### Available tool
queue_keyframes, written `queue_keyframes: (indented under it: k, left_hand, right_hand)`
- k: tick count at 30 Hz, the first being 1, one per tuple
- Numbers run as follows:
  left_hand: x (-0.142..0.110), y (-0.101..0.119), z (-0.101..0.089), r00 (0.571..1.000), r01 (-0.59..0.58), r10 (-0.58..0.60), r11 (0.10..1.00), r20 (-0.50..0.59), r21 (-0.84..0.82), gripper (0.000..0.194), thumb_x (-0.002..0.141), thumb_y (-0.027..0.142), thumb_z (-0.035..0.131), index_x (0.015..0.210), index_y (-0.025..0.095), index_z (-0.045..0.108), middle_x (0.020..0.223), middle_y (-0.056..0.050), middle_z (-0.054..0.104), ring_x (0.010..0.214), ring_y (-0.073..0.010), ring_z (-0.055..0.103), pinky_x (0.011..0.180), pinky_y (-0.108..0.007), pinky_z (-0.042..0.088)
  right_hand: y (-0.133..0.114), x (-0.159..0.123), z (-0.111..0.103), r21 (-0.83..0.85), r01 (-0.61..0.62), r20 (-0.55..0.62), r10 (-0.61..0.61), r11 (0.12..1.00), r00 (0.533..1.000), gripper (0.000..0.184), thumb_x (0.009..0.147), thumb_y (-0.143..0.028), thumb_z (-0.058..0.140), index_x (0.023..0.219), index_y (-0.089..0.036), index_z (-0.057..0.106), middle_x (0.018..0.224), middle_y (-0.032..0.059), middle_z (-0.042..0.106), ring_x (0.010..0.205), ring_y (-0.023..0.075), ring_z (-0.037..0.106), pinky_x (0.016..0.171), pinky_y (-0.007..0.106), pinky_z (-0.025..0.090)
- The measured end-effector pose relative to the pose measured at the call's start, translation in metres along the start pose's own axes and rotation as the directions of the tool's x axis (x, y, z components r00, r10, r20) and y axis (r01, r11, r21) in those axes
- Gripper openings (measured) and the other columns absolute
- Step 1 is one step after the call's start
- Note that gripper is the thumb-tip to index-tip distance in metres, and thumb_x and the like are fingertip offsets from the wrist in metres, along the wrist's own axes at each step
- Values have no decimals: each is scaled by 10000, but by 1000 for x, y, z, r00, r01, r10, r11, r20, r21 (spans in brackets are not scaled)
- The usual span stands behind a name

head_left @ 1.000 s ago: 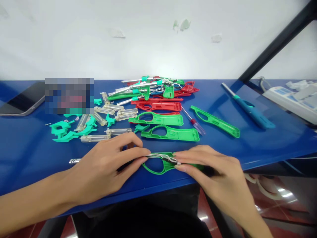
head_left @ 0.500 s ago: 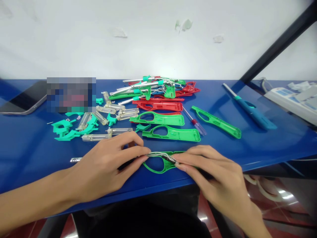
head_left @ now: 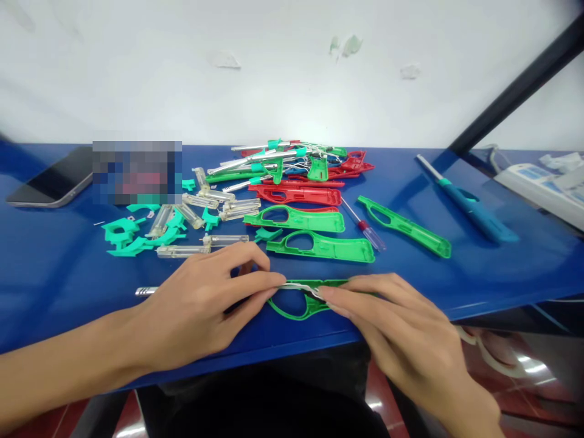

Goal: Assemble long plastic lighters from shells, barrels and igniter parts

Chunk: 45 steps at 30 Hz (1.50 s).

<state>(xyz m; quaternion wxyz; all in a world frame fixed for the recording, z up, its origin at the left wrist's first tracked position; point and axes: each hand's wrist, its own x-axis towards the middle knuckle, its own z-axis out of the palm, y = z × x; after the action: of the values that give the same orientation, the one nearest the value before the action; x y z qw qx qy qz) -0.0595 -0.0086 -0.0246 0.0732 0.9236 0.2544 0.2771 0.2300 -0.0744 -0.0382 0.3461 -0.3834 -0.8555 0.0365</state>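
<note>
A green lighter shell half [head_left: 314,306] lies near the table's front edge, its finger loop toward my left hand. Thin light-coloured wires [head_left: 298,286] run across the shell between my two hands. My left hand [head_left: 201,304] is closed, thumb and forefinger pinching the wires at their left end. A silver lighter tube [head_left: 146,291] sticks out to the left from behind this hand, its middle hidden. My right hand [head_left: 401,328] has its fingers pressed together on the wires' right end, over the shell, and covers the shell's right part.
Behind my hands lie more green shell halves [head_left: 340,248], red shell halves [head_left: 310,194], a screwdriver [head_left: 370,234], clear fuel tanks [head_left: 182,251] and teal plastic pieces [head_left: 121,230]. A blue lighter [head_left: 479,210] and a white power strip [head_left: 538,185] are at right, a phone [head_left: 52,179] at left.
The right fingers have come down flatter over the wires and shell, and the dark part at the fingertips is now mostly covered. My left hand keeps its pinch. The whole view has shifted slightly.
</note>
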Motion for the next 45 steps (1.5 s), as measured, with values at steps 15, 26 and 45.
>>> queue_keyframes:
  k: [15,26,45]
  left_hand:
    - [-2,5,-6,999,19,-16,996,34,-91,413,984,58,511,1343,198,659,1170,-92,666,960,-192,681,738,-319,564]
    - [0,6,-3,999,26,-26,1000,32,-11,264,1047,131,542,1243,210,698,1123,-76,691,916,-190,691,717,-324,567]
    - [0,5,-3,999,29,-28,1000,47,-7,273,1048,144,544,1260,212,700,1131,-86,696,912,-197,697,735,-331,580]
  right_hand:
    - [-5,5,5,32,-75,-68,77,997,995,280,1023,-66,680,1280,-159,739,1106,-8,861,948,126,722,894,259,565]
    - [-3,5,5,88,-109,-105,118,990,988,220,989,-72,731,1162,-180,814,1037,44,811,935,144,730,838,277,600]
    - [-1,7,1,193,-215,-12,221,957,975,222,1013,-143,714,1141,-265,849,930,13,767,831,145,723,707,273,599]
